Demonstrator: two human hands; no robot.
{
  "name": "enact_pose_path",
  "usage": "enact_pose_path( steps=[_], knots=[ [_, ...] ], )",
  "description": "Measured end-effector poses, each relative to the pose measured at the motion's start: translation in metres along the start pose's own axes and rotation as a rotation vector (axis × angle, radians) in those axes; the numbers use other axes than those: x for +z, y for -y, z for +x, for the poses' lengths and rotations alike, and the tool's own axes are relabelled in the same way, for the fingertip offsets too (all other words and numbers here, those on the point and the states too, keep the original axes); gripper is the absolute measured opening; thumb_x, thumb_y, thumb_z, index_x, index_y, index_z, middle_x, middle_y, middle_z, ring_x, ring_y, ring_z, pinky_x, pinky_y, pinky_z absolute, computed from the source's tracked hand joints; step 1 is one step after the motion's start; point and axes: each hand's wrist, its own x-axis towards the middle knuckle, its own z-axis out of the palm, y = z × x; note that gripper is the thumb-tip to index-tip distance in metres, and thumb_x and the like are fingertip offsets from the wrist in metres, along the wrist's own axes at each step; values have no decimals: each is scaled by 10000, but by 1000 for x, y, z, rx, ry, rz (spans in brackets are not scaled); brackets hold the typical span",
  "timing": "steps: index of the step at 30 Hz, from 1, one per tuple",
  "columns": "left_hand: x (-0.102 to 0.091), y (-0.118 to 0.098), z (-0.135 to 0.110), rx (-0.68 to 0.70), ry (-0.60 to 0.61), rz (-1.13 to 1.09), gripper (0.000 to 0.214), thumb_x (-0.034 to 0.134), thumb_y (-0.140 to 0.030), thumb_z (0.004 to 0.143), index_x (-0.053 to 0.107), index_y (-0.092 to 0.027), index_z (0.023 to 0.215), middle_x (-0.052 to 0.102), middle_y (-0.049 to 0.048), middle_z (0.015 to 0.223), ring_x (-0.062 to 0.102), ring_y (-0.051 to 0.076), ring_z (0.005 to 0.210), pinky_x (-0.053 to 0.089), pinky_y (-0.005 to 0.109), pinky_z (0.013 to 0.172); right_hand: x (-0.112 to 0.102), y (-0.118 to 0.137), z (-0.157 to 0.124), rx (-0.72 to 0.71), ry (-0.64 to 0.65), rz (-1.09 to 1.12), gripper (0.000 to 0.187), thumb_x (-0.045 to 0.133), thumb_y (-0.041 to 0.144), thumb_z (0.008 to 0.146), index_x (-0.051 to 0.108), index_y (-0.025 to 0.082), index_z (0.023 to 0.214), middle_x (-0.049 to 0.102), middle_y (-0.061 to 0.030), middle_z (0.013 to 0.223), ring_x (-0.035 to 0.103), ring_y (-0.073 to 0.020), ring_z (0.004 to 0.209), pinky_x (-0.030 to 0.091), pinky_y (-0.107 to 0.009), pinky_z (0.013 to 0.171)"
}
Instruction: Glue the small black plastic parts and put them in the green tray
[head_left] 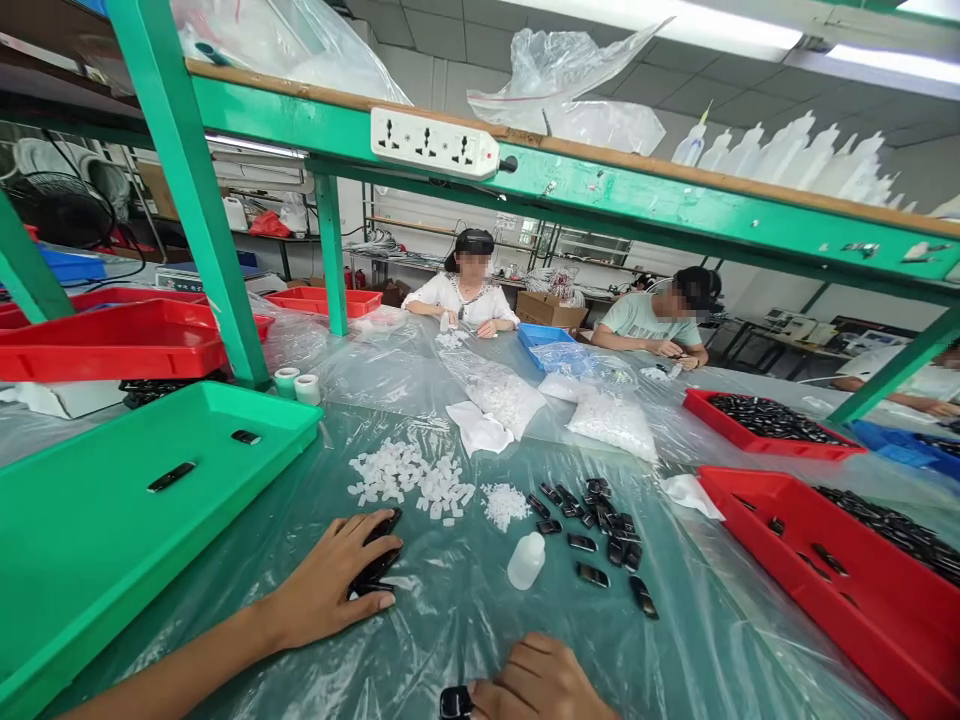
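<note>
My left hand (337, 575) rests on the plastic-covered table, its fingers and thumb closed around several glossy black plastic pieces (373, 570). At the bottom edge, my right hand (536, 685) is curled, with a single black plastic piece (455, 702) held at its fingertips. Between and beyond the hands stands a small white translucent bottle (526, 561). Loose black pieces (592, 574) lie to the right of the bottle. Farther back are a pile of flat white pieces (397, 472) and a heap of tiny white bits (505, 506).
A green tray (150, 510) with two black pieces fills the left. Red trays (795, 520) holding black pieces stand at right. Bags of white parts (611, 420) lie behind. A green shelf frame (225, 200) with a power strip (433, 143) crosses above. Co-workers sit opposite.
</note>
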Motion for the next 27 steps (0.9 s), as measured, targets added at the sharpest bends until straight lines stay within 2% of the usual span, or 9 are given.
enact_pose_path(
  steps=[3,9,14,17,20,24,27],
  knots=[
    [5,1,3,-21,-47,9,430,451,-526,838,514,-295,1196,428,103,1348,437,336,1171,403,457,902,-4,-4,2,-19,18,-33,398,307,263,977,602,179,723,509,28,419,419,-93,346,317,-246,424],
    [8,6,8,18,-61,16,301,416,-411,886,562,-277,1112,519,82,1258,512,306,1109,443,446,896,-12,-14,3,-47,53,-56,395,321,230,966,606,176,698,508,21,423,428,-103,356,306,-254,425],
    [10,8,11,13,-85,30,273,407,-353,893,596,-231,1049,604,88,1150,571,278,1048,491,394,859,-18,-16,3,-51,6,-87,381,332,239,964,613,170,718,524,17,437,436,-107,366,320,-260,442],
    [16,10,11,1,-137,66,285,407,-354,890,605,-230,1053,584,97,1192,568,288,1065,530,367,807,-21,-18,0,-53,18,-93,342,351,228,957,616,165,750,529,17,453,444,-108,382,323,-262,456],
    [26,16,10,-32,-166,112,308,410,-379,888,616,-233,1064,563,100,1235,560,307,1085,543,388,798,-25,-25,-7,-47,49,-102,275,387,198,935,618,156,792,541,11,480,456,-120,406,311,-274,467],
    [36,31,11,18,-115,131,360,382,-351,912,519,-266,1234,592,52,1218,580,266,1071,520,381,858,-35,-38,-18,-1,112,-118,192,435,197,908,618,153,866,567,1,522,469,-132,442,284,-284,479],
    [38,44,14,55,-88,148,368,374,-330,920,484,-284,1268,603,30,1203,580,250,1072,506,384,877,-46,-49,-25,53,108,-117,156,463,192,894,613,153,909,609,-8,576,495,-136,482,290,-289,495]
  ],
)
